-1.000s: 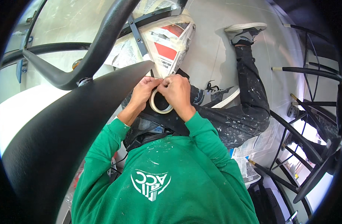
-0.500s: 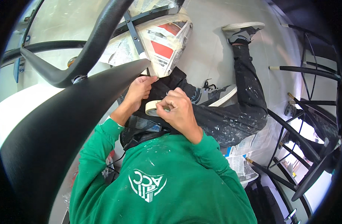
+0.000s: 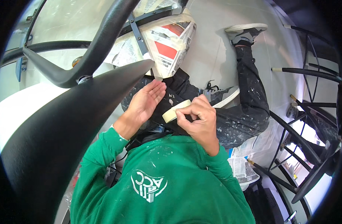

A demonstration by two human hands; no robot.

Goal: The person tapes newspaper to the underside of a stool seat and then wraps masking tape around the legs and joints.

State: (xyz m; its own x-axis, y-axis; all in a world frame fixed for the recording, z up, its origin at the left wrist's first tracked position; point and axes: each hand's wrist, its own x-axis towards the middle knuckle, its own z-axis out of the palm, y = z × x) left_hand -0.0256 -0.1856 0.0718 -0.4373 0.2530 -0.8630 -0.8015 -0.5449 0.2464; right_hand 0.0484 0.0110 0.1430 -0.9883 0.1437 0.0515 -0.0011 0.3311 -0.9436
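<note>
My right hand (image 3: 200, 121) grips a roll of pale yellow masking tape (image 3: 172, 115) by its edge, above my lap. Palm turned up, my left hand (image 3: 148, 97) is open with its fingers stretched out and holds nothing visible. Its fingertips are at the lower tip of a panel wrapped in newspaper and tape (image 3: 166, 46), and whether they touch it I cannot tell. A dark metal strip with bolts (image 3: 138, 33) crosses beside the wrapped panel. The pointed end of a smooth black chair part (image 3: 85, 100) lies just left of my left hand.
A curved black armrest (image 3: 98, 41) rises at upper left. My outstretched leg in paint-spotted trousers (image 3: 238, 125) lies to the right. Several black chair legs (image 3: 309, 71) stick out along the right side. Newspaper sheets (image 3: 241, 168) lie on the floor by my right side.
My left hand has gone from a pinch at the wrapped panel's tip to flat and palm up. My right hand has moved right with the tape roll, which is now tilted.
</note>
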